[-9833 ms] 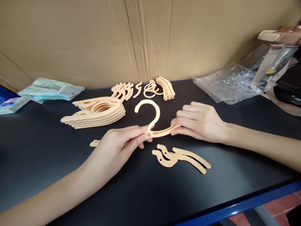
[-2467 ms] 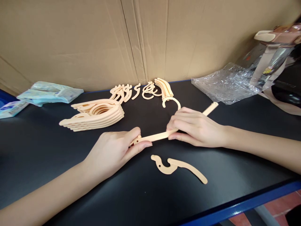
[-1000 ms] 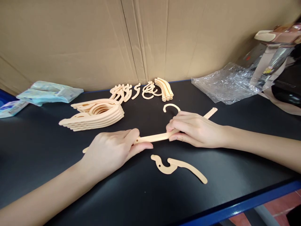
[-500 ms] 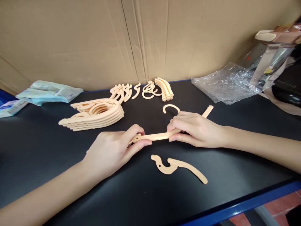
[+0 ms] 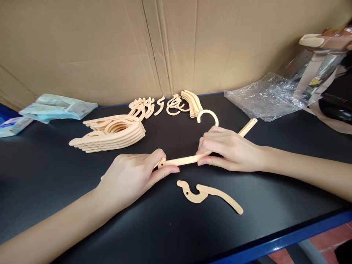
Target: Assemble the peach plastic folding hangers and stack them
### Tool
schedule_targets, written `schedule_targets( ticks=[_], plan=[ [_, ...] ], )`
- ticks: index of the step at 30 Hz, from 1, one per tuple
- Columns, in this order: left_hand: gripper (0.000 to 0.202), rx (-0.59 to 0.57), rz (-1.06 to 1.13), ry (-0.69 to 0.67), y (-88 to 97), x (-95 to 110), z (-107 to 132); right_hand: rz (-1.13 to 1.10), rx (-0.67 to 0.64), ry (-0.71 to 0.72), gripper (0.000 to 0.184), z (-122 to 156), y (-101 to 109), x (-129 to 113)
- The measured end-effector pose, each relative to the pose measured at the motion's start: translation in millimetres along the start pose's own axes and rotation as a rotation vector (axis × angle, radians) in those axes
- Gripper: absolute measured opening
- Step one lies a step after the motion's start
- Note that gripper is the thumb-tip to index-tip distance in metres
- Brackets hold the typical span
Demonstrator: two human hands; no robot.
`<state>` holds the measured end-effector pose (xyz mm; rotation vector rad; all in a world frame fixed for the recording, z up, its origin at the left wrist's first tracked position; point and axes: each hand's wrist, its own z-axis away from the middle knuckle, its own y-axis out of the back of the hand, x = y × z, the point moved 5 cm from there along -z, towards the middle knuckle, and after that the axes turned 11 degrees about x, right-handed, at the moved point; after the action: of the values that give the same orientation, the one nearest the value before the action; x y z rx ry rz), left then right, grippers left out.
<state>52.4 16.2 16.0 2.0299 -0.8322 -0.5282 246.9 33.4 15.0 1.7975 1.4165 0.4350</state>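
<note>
A cream plastic folding hanger (image 5: 183, 160) spans both hands, its curved hook (image 5: 211, 113) rising above my right hand (image 5: 227, 148). My right hand is closed around its middle, and one end sticks out beyond the knuckles. The fingers and thumb of my left hand (image 5: 134, 174) pinch the other end, beside a small hole. A second cream piece lies mostly hidden inside my left hand; a tip of it peeks out behind the palm. Below the hands, on the black table (image 5: 154, 227), lies a loose curved hanger piece with an arm (image 5: 217, 194).
A stack of cream hanger parts (image 5: 115, 141) sits to the left. Farther back are several small curved pieces (image 5: 148, 108), hooks (image 5: 173, 106) and stacked arms (image 5: 192, 104). Clear plastic bag (image 5: 266, 97), strapped bottle (image 5: 316, 66), blue-white packets (image 5: 57, 108) and a cardboard wall (image 5: 96, 47) surround them.
The hanger has tilted slightly, its hook and free end moving up and right. My left fingers have shifted a little around its end. The loose piece on the table stays put.
</note>
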Motion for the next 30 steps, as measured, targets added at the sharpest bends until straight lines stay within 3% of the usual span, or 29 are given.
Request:
schedule_targets(
  ticks=[10, 24, 30],
  plan=[
    [0.052, 0.049, -0.066, -0.139, 4.1, 9.0, -0.6, -0.045, -0.009, -0.002, 0.018, -0.4, 1.5, -1.7],
    [0.052, 0.038, -0.025, -0.086, 2.3, 8.4, -1.2, -0.004, 0.025, 0.003, 0.018, -0.1, 2.6, -3.0],
    [0.054, -0.036, 0.022, -0.008, -1.8, 5.3, -2.3, 0.056, 0.055, 0.039, 0.020, 0.1, 2.9, -5.1]
  ],
)
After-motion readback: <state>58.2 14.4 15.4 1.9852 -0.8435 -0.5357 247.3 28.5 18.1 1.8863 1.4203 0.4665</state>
